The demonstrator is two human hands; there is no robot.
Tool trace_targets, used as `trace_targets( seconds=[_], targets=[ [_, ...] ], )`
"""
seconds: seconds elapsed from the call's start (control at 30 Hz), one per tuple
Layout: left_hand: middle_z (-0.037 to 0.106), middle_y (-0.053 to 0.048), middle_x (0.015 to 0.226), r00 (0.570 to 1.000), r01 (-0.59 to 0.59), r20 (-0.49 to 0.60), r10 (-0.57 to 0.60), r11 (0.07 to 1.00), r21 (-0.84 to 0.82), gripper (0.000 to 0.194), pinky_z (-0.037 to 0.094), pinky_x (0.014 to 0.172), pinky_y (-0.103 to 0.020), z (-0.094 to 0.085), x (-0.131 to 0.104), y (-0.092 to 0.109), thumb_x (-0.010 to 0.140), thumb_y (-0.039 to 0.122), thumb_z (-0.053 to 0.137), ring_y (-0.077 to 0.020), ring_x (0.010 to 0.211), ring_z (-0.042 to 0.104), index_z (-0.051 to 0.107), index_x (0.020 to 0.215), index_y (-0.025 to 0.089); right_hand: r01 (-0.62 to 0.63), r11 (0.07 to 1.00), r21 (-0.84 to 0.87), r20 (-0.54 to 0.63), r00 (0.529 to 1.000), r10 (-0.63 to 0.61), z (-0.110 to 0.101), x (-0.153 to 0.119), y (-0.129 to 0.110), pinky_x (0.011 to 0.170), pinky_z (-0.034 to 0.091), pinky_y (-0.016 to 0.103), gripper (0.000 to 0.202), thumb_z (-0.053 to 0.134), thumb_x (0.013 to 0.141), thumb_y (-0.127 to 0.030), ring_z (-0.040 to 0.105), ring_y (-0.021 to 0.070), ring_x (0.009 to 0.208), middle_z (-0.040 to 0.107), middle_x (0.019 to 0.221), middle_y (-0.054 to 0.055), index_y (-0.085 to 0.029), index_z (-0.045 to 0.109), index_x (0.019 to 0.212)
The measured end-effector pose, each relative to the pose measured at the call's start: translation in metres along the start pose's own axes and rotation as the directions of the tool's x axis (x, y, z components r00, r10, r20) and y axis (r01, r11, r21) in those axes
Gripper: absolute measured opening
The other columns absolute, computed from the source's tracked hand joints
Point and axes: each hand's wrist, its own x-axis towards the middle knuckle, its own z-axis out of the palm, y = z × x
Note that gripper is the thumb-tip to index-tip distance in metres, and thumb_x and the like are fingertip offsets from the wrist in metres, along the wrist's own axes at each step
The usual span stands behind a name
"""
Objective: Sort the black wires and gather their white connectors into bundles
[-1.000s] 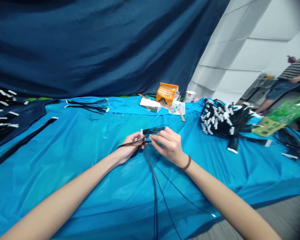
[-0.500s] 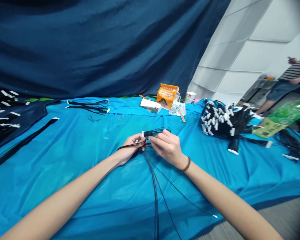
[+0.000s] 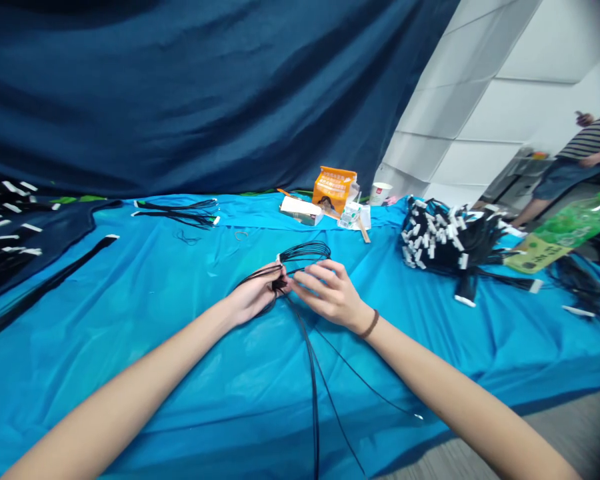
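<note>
Thin black cables [image 3: 279,285], clamped in the fingers of the left hand [image 3: 254,293], trail across rumpled blue cloth [image 3: 190,373] toward six o'clock; at three o'clock, the right hand [image 3: 334,295] spreads slightly, any fingertip pinch hidden.

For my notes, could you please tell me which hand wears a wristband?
The right hand: a brown band circles its wrist, while the left hand has a bare wrist.

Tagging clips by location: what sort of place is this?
Probably a makeshift wire-assembly bench: a heap of black wires with white connectors lies on a blue cloth, with a dark curtain behind. The paper cup suggests an informal workspace.
</note>
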Motion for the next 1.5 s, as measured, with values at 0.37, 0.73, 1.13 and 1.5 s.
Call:
trace_targets(
  seconds=[0.37, 0.73, 1.13, 1.5],
  targets=[
    [0.058, -0.003, 0.068, 0.997, 0.055, -0.045, -0.058, 0.996, -0.067, 0.014, 0.041, 0.058, -0.021, 0.001, 0.0, 0.002, 0.078, 0.006, 0.049, -0.01, 0.064, 0.055, 0.06, 0.073, 0.012, 0.082, 0.989, 0.12, 0.134, 0.986, -0.098, 0.009, 0.0, -0.002, 0.084, 0.039, 0.034, 0.013, 0.051, 0.086, -0.012, 0.055, 0.0132, 0.092, 0.067, 0.087, -0.001, -0.014, 0.06, 0.095],
    [0.058, -0.002, 0.066, 0.998, 0.048, -0.033, -0.05, 0.997, -0.054, 0.013, 0.04, 0.057, -0.02, 0.0, 0.001, 0.0, 0.078, 0.005, 0.049, -0.009, 0.062, 0.053, 0.059, 0.073, 0.012, 0.115, 0.978, 0.173, 0.157, 0.977, -0.143, 0.011, 0.0, -0.003, 0.082, 0.042, 0.033, 0.013, 0.048, 0.086, -0.01, 0.057, 0.0126, 0.091, 0.066, 0.089, 0.0, -0.016, 0.06, 0.086],
    [0.059, -0.002, 0.068, 1.0, 0.01, -0.02, -0.01, 1.0, -0.022, 0.01, 0.043, 0.063, -0.021, 0.003, 0.0, -0.001, 0.076, 0.007, 0.052, -0.0093, 0.064, 0.054, 0.059, 0.072, 0.012, -0.484, 0.523, 0.701, 0.242, 0.852, 0.465, 0.008, 0.007, -0.007, 0.082, 0.05, 0.031, 0.016, 0.051, 0.084, -0.018, 0.061, 0.0155, 0.091, 0.067, 0.093, 0.005, -0.019, 0.063, 0.094],
    [0.058, -0.002, 0.067, 1.0, -0.008, -0.017, 0.008, 1.0, -0.021, 0.009, 0.041, 0.059, -0.022, 0.001, 0.0, 0.0, 0.076, 0.008, 0.052, -0.0101, 0.062, 0.053, 0.059, 0.074, 0.013, -0.47, 0.516, 0.716, 0.335, 0.88, 0.338, 0.001, 0.01, 0.0, 0.074, 0.049, 0.026, 0.015, 0.055, 0.083, -0.023, 0.059, 0.0137, 0.084, 0.064, 0.091, 0.006, -0.019, 0.065, 0.093]
  ],
)
